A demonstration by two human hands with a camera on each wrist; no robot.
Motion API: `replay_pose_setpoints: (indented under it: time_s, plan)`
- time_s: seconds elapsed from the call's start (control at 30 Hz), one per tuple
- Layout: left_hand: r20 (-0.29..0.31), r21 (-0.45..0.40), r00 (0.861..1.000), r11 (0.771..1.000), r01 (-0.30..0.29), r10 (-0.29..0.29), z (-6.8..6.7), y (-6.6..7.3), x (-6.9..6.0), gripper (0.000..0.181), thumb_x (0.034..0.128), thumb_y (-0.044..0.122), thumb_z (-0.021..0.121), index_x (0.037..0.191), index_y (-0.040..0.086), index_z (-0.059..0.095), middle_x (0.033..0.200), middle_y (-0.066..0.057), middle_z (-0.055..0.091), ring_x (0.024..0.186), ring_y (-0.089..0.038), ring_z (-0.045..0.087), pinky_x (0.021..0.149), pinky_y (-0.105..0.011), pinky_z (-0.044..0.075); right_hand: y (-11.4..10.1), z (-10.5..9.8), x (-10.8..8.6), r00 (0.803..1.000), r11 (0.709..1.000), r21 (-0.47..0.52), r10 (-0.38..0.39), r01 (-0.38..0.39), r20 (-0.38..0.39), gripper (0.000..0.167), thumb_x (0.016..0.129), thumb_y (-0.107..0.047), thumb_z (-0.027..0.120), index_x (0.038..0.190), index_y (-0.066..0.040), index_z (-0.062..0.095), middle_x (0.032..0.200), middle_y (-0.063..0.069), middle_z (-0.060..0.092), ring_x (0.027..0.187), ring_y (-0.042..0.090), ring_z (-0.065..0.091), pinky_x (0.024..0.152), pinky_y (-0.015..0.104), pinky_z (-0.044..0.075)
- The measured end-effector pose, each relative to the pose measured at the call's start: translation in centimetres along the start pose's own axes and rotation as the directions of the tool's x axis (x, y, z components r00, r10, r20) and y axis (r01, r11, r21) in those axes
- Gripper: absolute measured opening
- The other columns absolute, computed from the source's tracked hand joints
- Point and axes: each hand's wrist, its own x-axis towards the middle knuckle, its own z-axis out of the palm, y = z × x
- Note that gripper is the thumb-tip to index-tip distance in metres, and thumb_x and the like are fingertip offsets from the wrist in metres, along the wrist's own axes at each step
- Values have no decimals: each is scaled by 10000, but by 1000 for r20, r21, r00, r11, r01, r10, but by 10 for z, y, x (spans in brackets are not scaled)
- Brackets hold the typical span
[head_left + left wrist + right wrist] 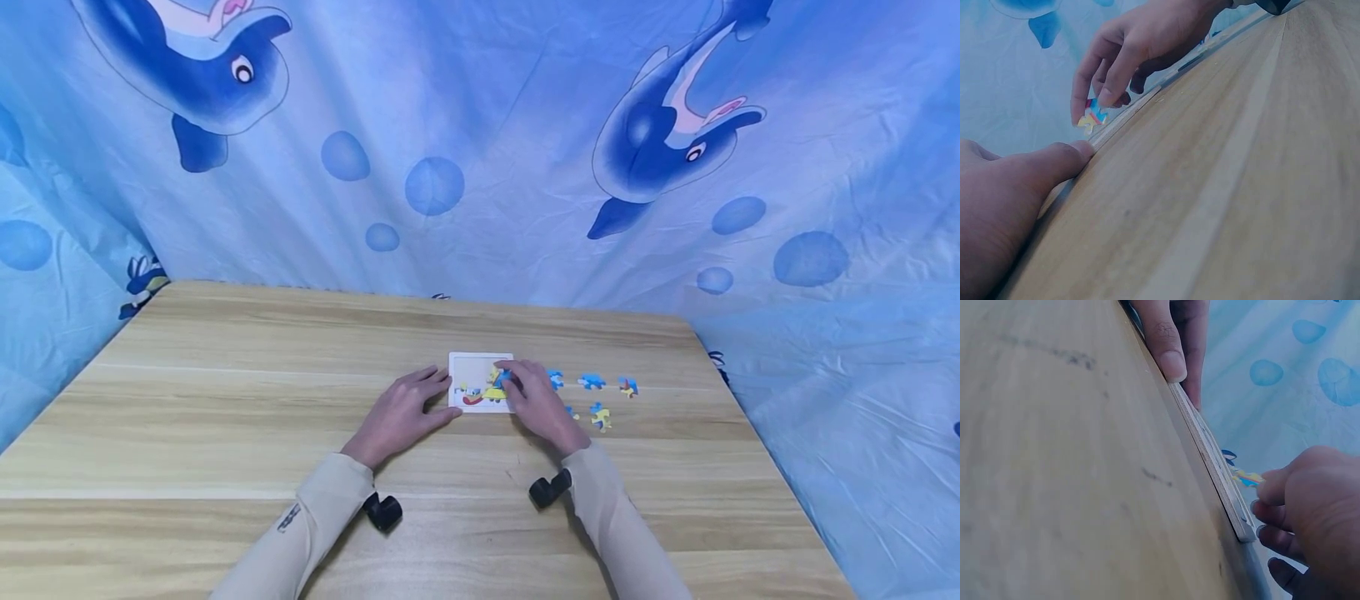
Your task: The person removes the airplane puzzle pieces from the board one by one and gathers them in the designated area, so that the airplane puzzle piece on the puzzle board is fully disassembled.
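A white-bordered puzzle board (468, 367) lies on the table, with yellow, red and blue pieces along its lower part. My left hand (405, 414) rests at the board's left side, fingers spread and thumb on its near left corner. Over the board's right part, my right hand (540, 404) pinches a puzzle piece (1093, 117) between thumb and fingers. In the right wrist view that yellow and blue piece (1249, 479) is held tilted just above the board's edge (1213, 465).
Several loose puzzle pieces, among them a blue one (592, 381), a red and blue one (628, 387) and a yellow and blue one (601, 417), lie right of the board. A blue dolphin-print curtain (495, 250) hangs behind the wooden table (225, 400).
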Motion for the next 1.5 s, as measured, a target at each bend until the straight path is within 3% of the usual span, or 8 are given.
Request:
replay_pose_setpoints:
  time_s: [0.1, 0.33, 0.47, 0.87, 1.27, 1.5]
  plan:
    - [2, 1, 1000, 1000, -2, 2, 0, 0, 0, 599, 956, 463, 737, 1360, 25, 679, 1422, -145, 615, 1389, -344, 506, 1107, -538, 441, 2, -2, -1, 1000, 999, 44, -7, 8, -25, 368, 1069, -82, 552, 1432, -50, 606, 1160, 96, 617, 1132, 273, 529, 984, 454, 475]
    - [-3, -1, 1000, 1000, 0, 0, 1, 1, 0, 601, 952, 461, 741, 1363, 26, 679, 1429, -135, 612, 1394, -338, 502, 1117, -532, 432, 8, -8, -4, 997, 984, 171, -29, 40, -71, 378, 1040, -13, 580, 1418, -6, 572, 928, 49, 590, 834, 184, 578, 774, 354, 526]
    - [-10, -3, 1000, 1000, -7, 7, 2, 0, 0, 599, 948, 456, 748, 1356, 23, 683, 1424, -135, 616, 1392, -338, 504, 1115, -531, 434, 10, -9, -7, 995, 983, 179, -20, 37, -98, 321, 1022, -7, 611, 1342, -9, 622, 949, 46, 596, 849, 175, 577, 763, 319, 528]
    - [-10, -9, 1000, 1000, -8, 7, 2, 0, -1, 603, 950, 459, 747, 1353, 14, 682, 1428, -144, 610, 1396, -341, 499, 1124, -530, 423, 23, -25, -28, 992, 979, 203, 30, -4, -125, 324, 1024, -53, 635, 1346, -30, 625, 947, 50, 605, 847, 187, 567, 744, 279, 511]
    - [-18, -10, 1000, 1000, -11, 11, 2, -1, -1, 605, 949, 465, 746, 1350, 17, 685, 1420, -149, 616, 1393, -347, 501, 1117, -543, 428, 41, -44, -49, 985, 971, 240, 59, -19, -159, 338, 1010, -19, 633, 1347, 2, 611, 951, 75, 603, 848, 201, 561, 729, 238, 505]
    - [-21, -22, 1000, 1000, -11, 10, 2, 0, -1, 606, 949, 463, 748, 1352, 14, 683, 1424, -144, 614, 1395, -347, 499, 1114, -544, 431, 51, -53, -58, 979, 977, 214, 53, -9, -198, 322, 1005, 15, 627, 1327, 19, 615, 941, 82, 598, 845, 202, 558, 718, 233, 501]
